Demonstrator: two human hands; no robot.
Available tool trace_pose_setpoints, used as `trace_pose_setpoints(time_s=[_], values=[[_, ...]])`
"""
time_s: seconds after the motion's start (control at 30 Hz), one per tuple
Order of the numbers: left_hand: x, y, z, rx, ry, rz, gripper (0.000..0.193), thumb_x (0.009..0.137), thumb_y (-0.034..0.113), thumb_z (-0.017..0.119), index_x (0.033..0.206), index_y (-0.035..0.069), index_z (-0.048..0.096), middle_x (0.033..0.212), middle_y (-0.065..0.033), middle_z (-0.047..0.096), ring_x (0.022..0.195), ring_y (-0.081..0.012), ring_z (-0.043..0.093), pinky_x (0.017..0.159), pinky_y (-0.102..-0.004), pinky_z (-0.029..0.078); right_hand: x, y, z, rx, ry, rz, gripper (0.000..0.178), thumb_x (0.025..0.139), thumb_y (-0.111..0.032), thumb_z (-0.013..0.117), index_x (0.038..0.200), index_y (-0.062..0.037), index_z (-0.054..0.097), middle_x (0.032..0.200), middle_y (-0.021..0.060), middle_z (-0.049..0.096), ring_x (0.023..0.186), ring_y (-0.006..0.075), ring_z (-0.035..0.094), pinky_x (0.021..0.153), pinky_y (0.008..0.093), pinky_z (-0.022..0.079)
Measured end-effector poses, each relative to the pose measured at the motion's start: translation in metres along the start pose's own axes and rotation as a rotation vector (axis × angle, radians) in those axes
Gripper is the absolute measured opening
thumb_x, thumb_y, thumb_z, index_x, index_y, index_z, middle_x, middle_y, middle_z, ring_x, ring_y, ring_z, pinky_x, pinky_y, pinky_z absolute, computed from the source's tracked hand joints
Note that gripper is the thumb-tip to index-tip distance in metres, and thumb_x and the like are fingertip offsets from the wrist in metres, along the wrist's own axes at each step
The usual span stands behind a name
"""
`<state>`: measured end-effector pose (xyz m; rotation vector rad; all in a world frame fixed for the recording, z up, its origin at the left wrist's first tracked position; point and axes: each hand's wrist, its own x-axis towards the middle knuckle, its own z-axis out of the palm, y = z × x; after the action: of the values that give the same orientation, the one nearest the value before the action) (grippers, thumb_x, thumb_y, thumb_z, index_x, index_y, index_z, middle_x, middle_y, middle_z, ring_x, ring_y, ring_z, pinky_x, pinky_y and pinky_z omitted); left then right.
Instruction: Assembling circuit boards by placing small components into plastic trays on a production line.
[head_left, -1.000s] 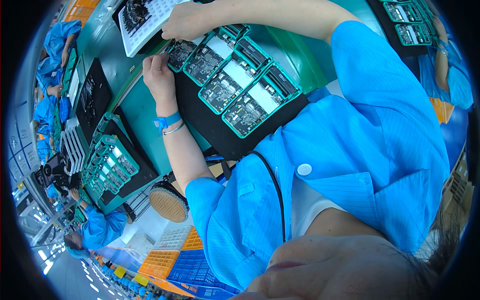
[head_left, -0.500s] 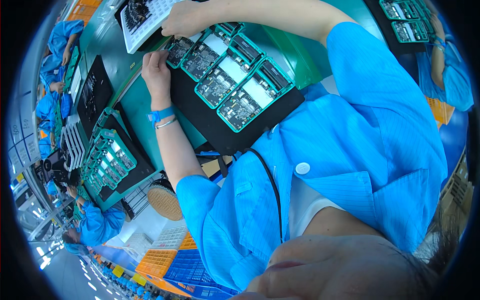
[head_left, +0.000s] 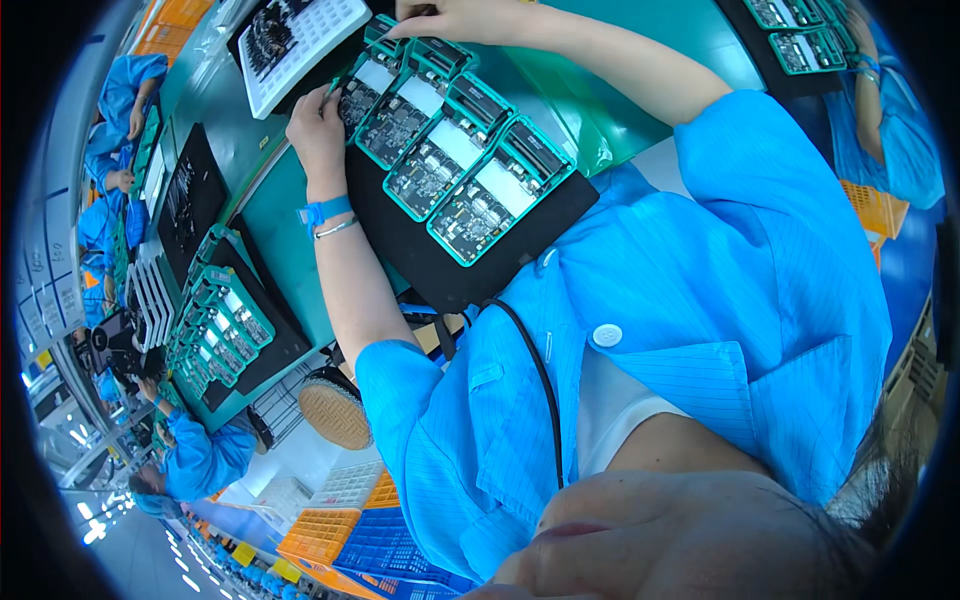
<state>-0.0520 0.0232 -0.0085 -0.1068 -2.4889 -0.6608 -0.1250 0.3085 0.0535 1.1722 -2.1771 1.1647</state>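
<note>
Several green-framed circuit boards lie side by side on a black mat (head_left: pixel 400 255). The nearest framed circuit board (head_left: pixel 472 228) and the one beyond it (head_left: pixel 425 172) show dark chips and a pale panel. My left hand (head_left: pixel 318 140), wearing a blue wrist strap, pinches the left edge of the farthest framed circuit board (head_left: pixel 368 82). At that board's far right end, my right hand (head_left: pixel 445 18) has its fingers curled together. What lies between those fingers is hidden.
A white tray (head_left: pixel 335 22) with small black parts stands at the far left. Left of me is another row of framed boards (head_left: pixel 225 325) and a black sheet (head_left: pixel 193 190) with small parts. A co-worker's arm (head_left: pixel 868 110) works over similar boards at far right. Stacked crates (head_left: pixel 320 530) stand below.
My right hand has moved right, from near the white tray to the far end of the farthest board. My left hand stays at that board's left edge.
</note>
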Motion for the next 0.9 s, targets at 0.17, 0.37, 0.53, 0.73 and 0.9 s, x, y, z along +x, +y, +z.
trace_pose_setpoints(time_s=[0.17,0.37,0.53,0.73,0.9], values=[[0.0,0.005,0.006,0.044,0.11,0.082,0.01,0.089,0.01,0.072,0.097,0.005,0.075,0.089,-0.0149,0.07,0.083,-0.0358,0.068,0.074,-0.0435,0.055,-0.03,0.016,-0.025,0.063,-0.047,0.186,0.029,0.083,-0.03,0.081,0.08,-0.0048,0.068,0.074,0.0125,0.066,0.068,0.0294,0.064,0.063,0.0393,0.049],[0.003,0.005,0.008,0.126,0.08,0.112,0.007,0.087,0.009,0.071,0.093,0.005,0.074,0.089,-0.0149,0.071,0.085,-0.0362,0.067,0.076,-0.0463,0.053,-0.03,0.007,-0.027,0.097,-0.058,0.171,0.028,0.084,-0.029,0.081,0.081,-0.004,0.069,0.075,0.0122,0.068,0.067,0.025,0.066,0.063,0.0375,0.049],[0.007,-0.006,-0.002,0.246,-0.014,0.13,0.009,0.086,0.013,0.07,0.092,0.008,0.075,0.09,-0.0145,0.072,0.088,-0.0368,0.067,0.077,-0.048,0.053,-0.007,-0.024,-0.006,0.29,-0.148,0.156,0.027,0.088,-0.025,0.08,0.08,-0.0017,0.069,0.07,0.0089,0.068,0.063,0.0164,0.063,0.061,0.0326,0.048],[-0.054,0.031,-0.07,0.149,0.239,0.056,0.017,0.086,0.012,0.075,0.102,0.006,0.076,0.098,-0.0145,0.073,0.095,-0.0359,0.068,0.083,-0.0446,0.054,0.045,-0.085,0.059,0.922,-0.461,0.337,0.018,0.085,-0.016,0.077,0.079,0.0,0.073,0.07,0.008,0.07,0.067,0.0141,0.067,0.061,0.0315,0.052],[-0.174,0.019,-0.183,0.128,0.691,-0.586,0.018,0.094,0.012,0.073,0.105,-0.002,0.076,0.104,-0.0149,0.076,0.095,-0.0219,0.072,0.084,-0.0342,0.056,0.071,-0.116,0.152,0.814,-0.745,0.506,0.031,0.088,-0.026,0.077,0.105,-0.0007,0.073,0.076,0.0038,0.067,0.055,0.0053,0.041,0.05,0.0268,0.032]])
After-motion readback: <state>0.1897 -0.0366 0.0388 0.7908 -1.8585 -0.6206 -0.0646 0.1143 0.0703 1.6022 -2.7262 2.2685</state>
